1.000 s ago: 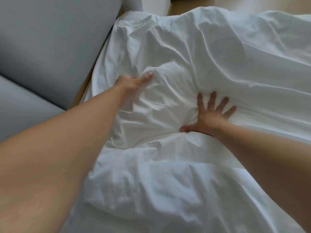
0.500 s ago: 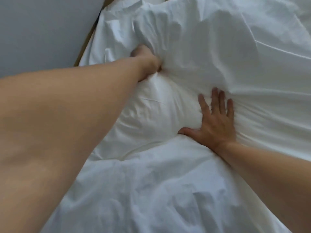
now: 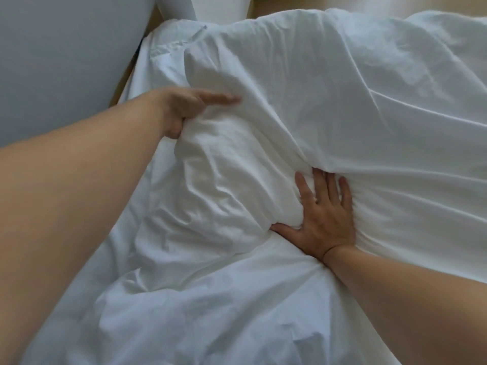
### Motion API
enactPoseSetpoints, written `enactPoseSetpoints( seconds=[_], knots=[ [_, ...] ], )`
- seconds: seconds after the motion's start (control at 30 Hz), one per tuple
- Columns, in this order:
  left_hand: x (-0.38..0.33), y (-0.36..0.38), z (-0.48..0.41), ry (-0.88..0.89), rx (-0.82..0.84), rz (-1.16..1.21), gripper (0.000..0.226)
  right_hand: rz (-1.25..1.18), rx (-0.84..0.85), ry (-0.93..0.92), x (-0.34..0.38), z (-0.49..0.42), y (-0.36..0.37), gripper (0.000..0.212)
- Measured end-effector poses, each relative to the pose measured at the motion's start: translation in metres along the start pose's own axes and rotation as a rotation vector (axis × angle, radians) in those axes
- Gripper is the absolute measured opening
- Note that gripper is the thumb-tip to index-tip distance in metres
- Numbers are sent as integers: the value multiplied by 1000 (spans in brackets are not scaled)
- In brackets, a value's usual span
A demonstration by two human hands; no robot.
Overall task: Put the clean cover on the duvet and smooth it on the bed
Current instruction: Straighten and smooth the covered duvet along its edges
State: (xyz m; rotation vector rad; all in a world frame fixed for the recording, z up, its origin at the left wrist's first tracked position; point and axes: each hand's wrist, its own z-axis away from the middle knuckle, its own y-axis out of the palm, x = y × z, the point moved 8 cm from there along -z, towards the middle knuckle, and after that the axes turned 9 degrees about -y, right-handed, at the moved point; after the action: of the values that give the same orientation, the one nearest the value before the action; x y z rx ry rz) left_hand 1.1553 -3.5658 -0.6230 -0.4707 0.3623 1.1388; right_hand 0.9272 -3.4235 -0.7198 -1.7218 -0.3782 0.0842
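Note:
A white duvet in its white cover (image 3: 303, 122) lies rumpled across the bed and fills most of the view. A thick bunched lump of it sits between my two hands. My left hand (image 3: 189, 106) lies flat on the lump's upper left side, fingers stretched out together toward the right and blurred by motion. My right hand (image 3: 322, 219) presses palm-down on the lump's lower right edge, fingers spread and dug into a deep fold. Neither hand grips the fabric.
A grey padded headboard or wall panel (image 3: 60, 61) rises along the left. A narrow strip of wooden bed frame (image 3: 123, 80) shows between it and the bedding. A pale floor (image 3: 369, 2) shows at the top.
My left hand has come out of the fold it was pushed into and now sweeps flat over the lump. My right hand has stayed pressed in the crease. The view has shifted.

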Motion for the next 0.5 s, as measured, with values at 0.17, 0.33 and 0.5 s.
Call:
enactPoseSetpoints(
  seconds=[0.17, 0.33, 0.5],
  knots=[
    [4, -4, -7, 79, -634, -392, 31, -1, -13, -11, 1, 1, -3, 111],
    [-69, -29, 48, 399, -1256, -780, 52, -23, -61, -25, 0, 0, -4, 108],
    [-21, 109, 54, 678, -893, -964, 67, -48, -63, -28, -2, -1, -2, 105]
  ],
)
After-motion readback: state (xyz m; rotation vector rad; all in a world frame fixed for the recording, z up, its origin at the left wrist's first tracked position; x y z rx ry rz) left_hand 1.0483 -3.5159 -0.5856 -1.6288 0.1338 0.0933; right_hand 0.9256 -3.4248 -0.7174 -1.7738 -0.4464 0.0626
